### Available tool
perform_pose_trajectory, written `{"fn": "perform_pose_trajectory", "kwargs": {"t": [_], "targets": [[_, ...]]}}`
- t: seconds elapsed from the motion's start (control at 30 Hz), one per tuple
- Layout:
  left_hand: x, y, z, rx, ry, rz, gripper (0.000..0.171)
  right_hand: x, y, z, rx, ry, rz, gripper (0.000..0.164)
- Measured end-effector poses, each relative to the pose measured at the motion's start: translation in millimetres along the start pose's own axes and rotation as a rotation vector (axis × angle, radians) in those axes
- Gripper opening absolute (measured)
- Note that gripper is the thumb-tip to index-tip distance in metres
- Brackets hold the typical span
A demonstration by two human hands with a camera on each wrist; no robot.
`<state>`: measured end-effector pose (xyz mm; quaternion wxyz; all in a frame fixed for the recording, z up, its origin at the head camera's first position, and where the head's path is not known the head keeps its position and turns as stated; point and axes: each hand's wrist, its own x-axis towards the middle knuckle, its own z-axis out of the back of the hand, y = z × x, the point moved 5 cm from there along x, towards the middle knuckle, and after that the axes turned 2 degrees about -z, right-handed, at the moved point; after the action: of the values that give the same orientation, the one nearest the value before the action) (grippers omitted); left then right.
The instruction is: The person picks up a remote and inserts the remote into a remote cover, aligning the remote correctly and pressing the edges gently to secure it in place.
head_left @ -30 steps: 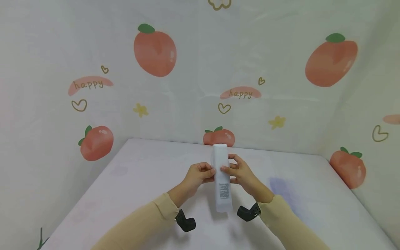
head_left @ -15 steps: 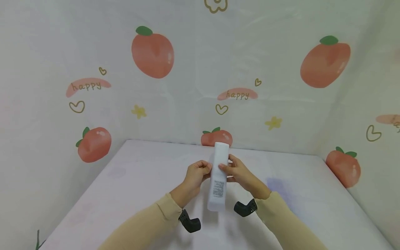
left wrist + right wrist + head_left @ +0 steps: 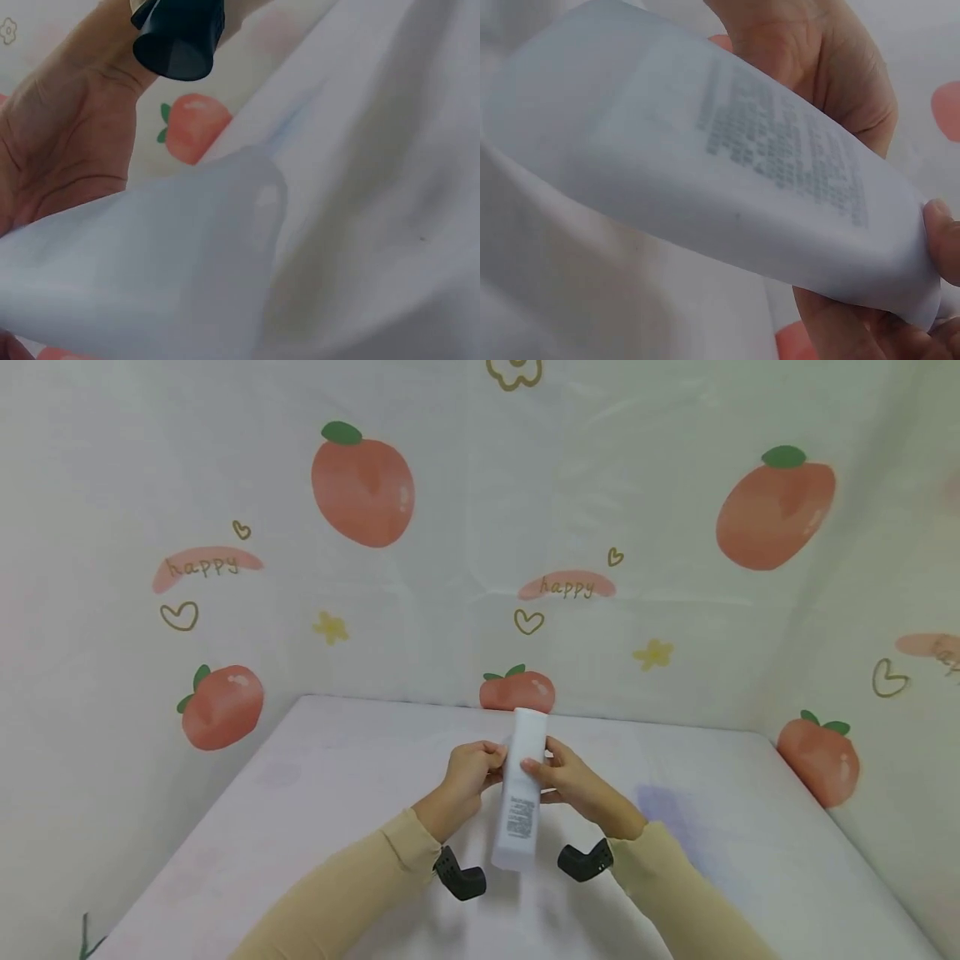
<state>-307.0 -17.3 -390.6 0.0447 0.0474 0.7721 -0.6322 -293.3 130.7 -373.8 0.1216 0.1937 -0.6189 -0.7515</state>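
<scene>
Between both hands, above the middle of the table, I see a long white pack with a block of small grey print on its near face. It is tilted, with its lower end towards me and slightly left. My right hand grips its right side, thumb on the near face and fingers behind. At the left edge, my left hand pinches it with curled fingers; the fingertips are partly hidden. The left wrist view shows a smooth white face of the pack. Blurred print covers the pack in the right wrist view.
A pale tabletop with faint coloured patches lies below the hands. White cloth printed with red fruit, hearts and "happy" stands behind and at the sides. Black wrist cameras hang below both cuffs.
The pack's lower end has swung to the left, so it now leans. Both hands keep hold and shift only slightly. The head view has turned a little.
</scene>
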Motion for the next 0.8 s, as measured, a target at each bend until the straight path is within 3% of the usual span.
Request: {"fn": "perform_pose_trajectory", "kwargs": {"t": [0.27,0.57,0.8], "targets": [[6.8,-3.1,5.2,0.041,-0.05,0.027,0.011,1.0,-2.6,-9.6,-0.004,-0.004,-0.004,0.068],[13.1,-8.7,8.0,0.063,-0.051,0.023,0.011,4.0,2.0,-15.8,-0.043,-0.043,-0.014,0.06],[9.5,-14.3,2.6,0.172,0.014,-0.114,0.015,3.4,5.9,-4.8,0.001,-0.047,0.028,0.063]]}}
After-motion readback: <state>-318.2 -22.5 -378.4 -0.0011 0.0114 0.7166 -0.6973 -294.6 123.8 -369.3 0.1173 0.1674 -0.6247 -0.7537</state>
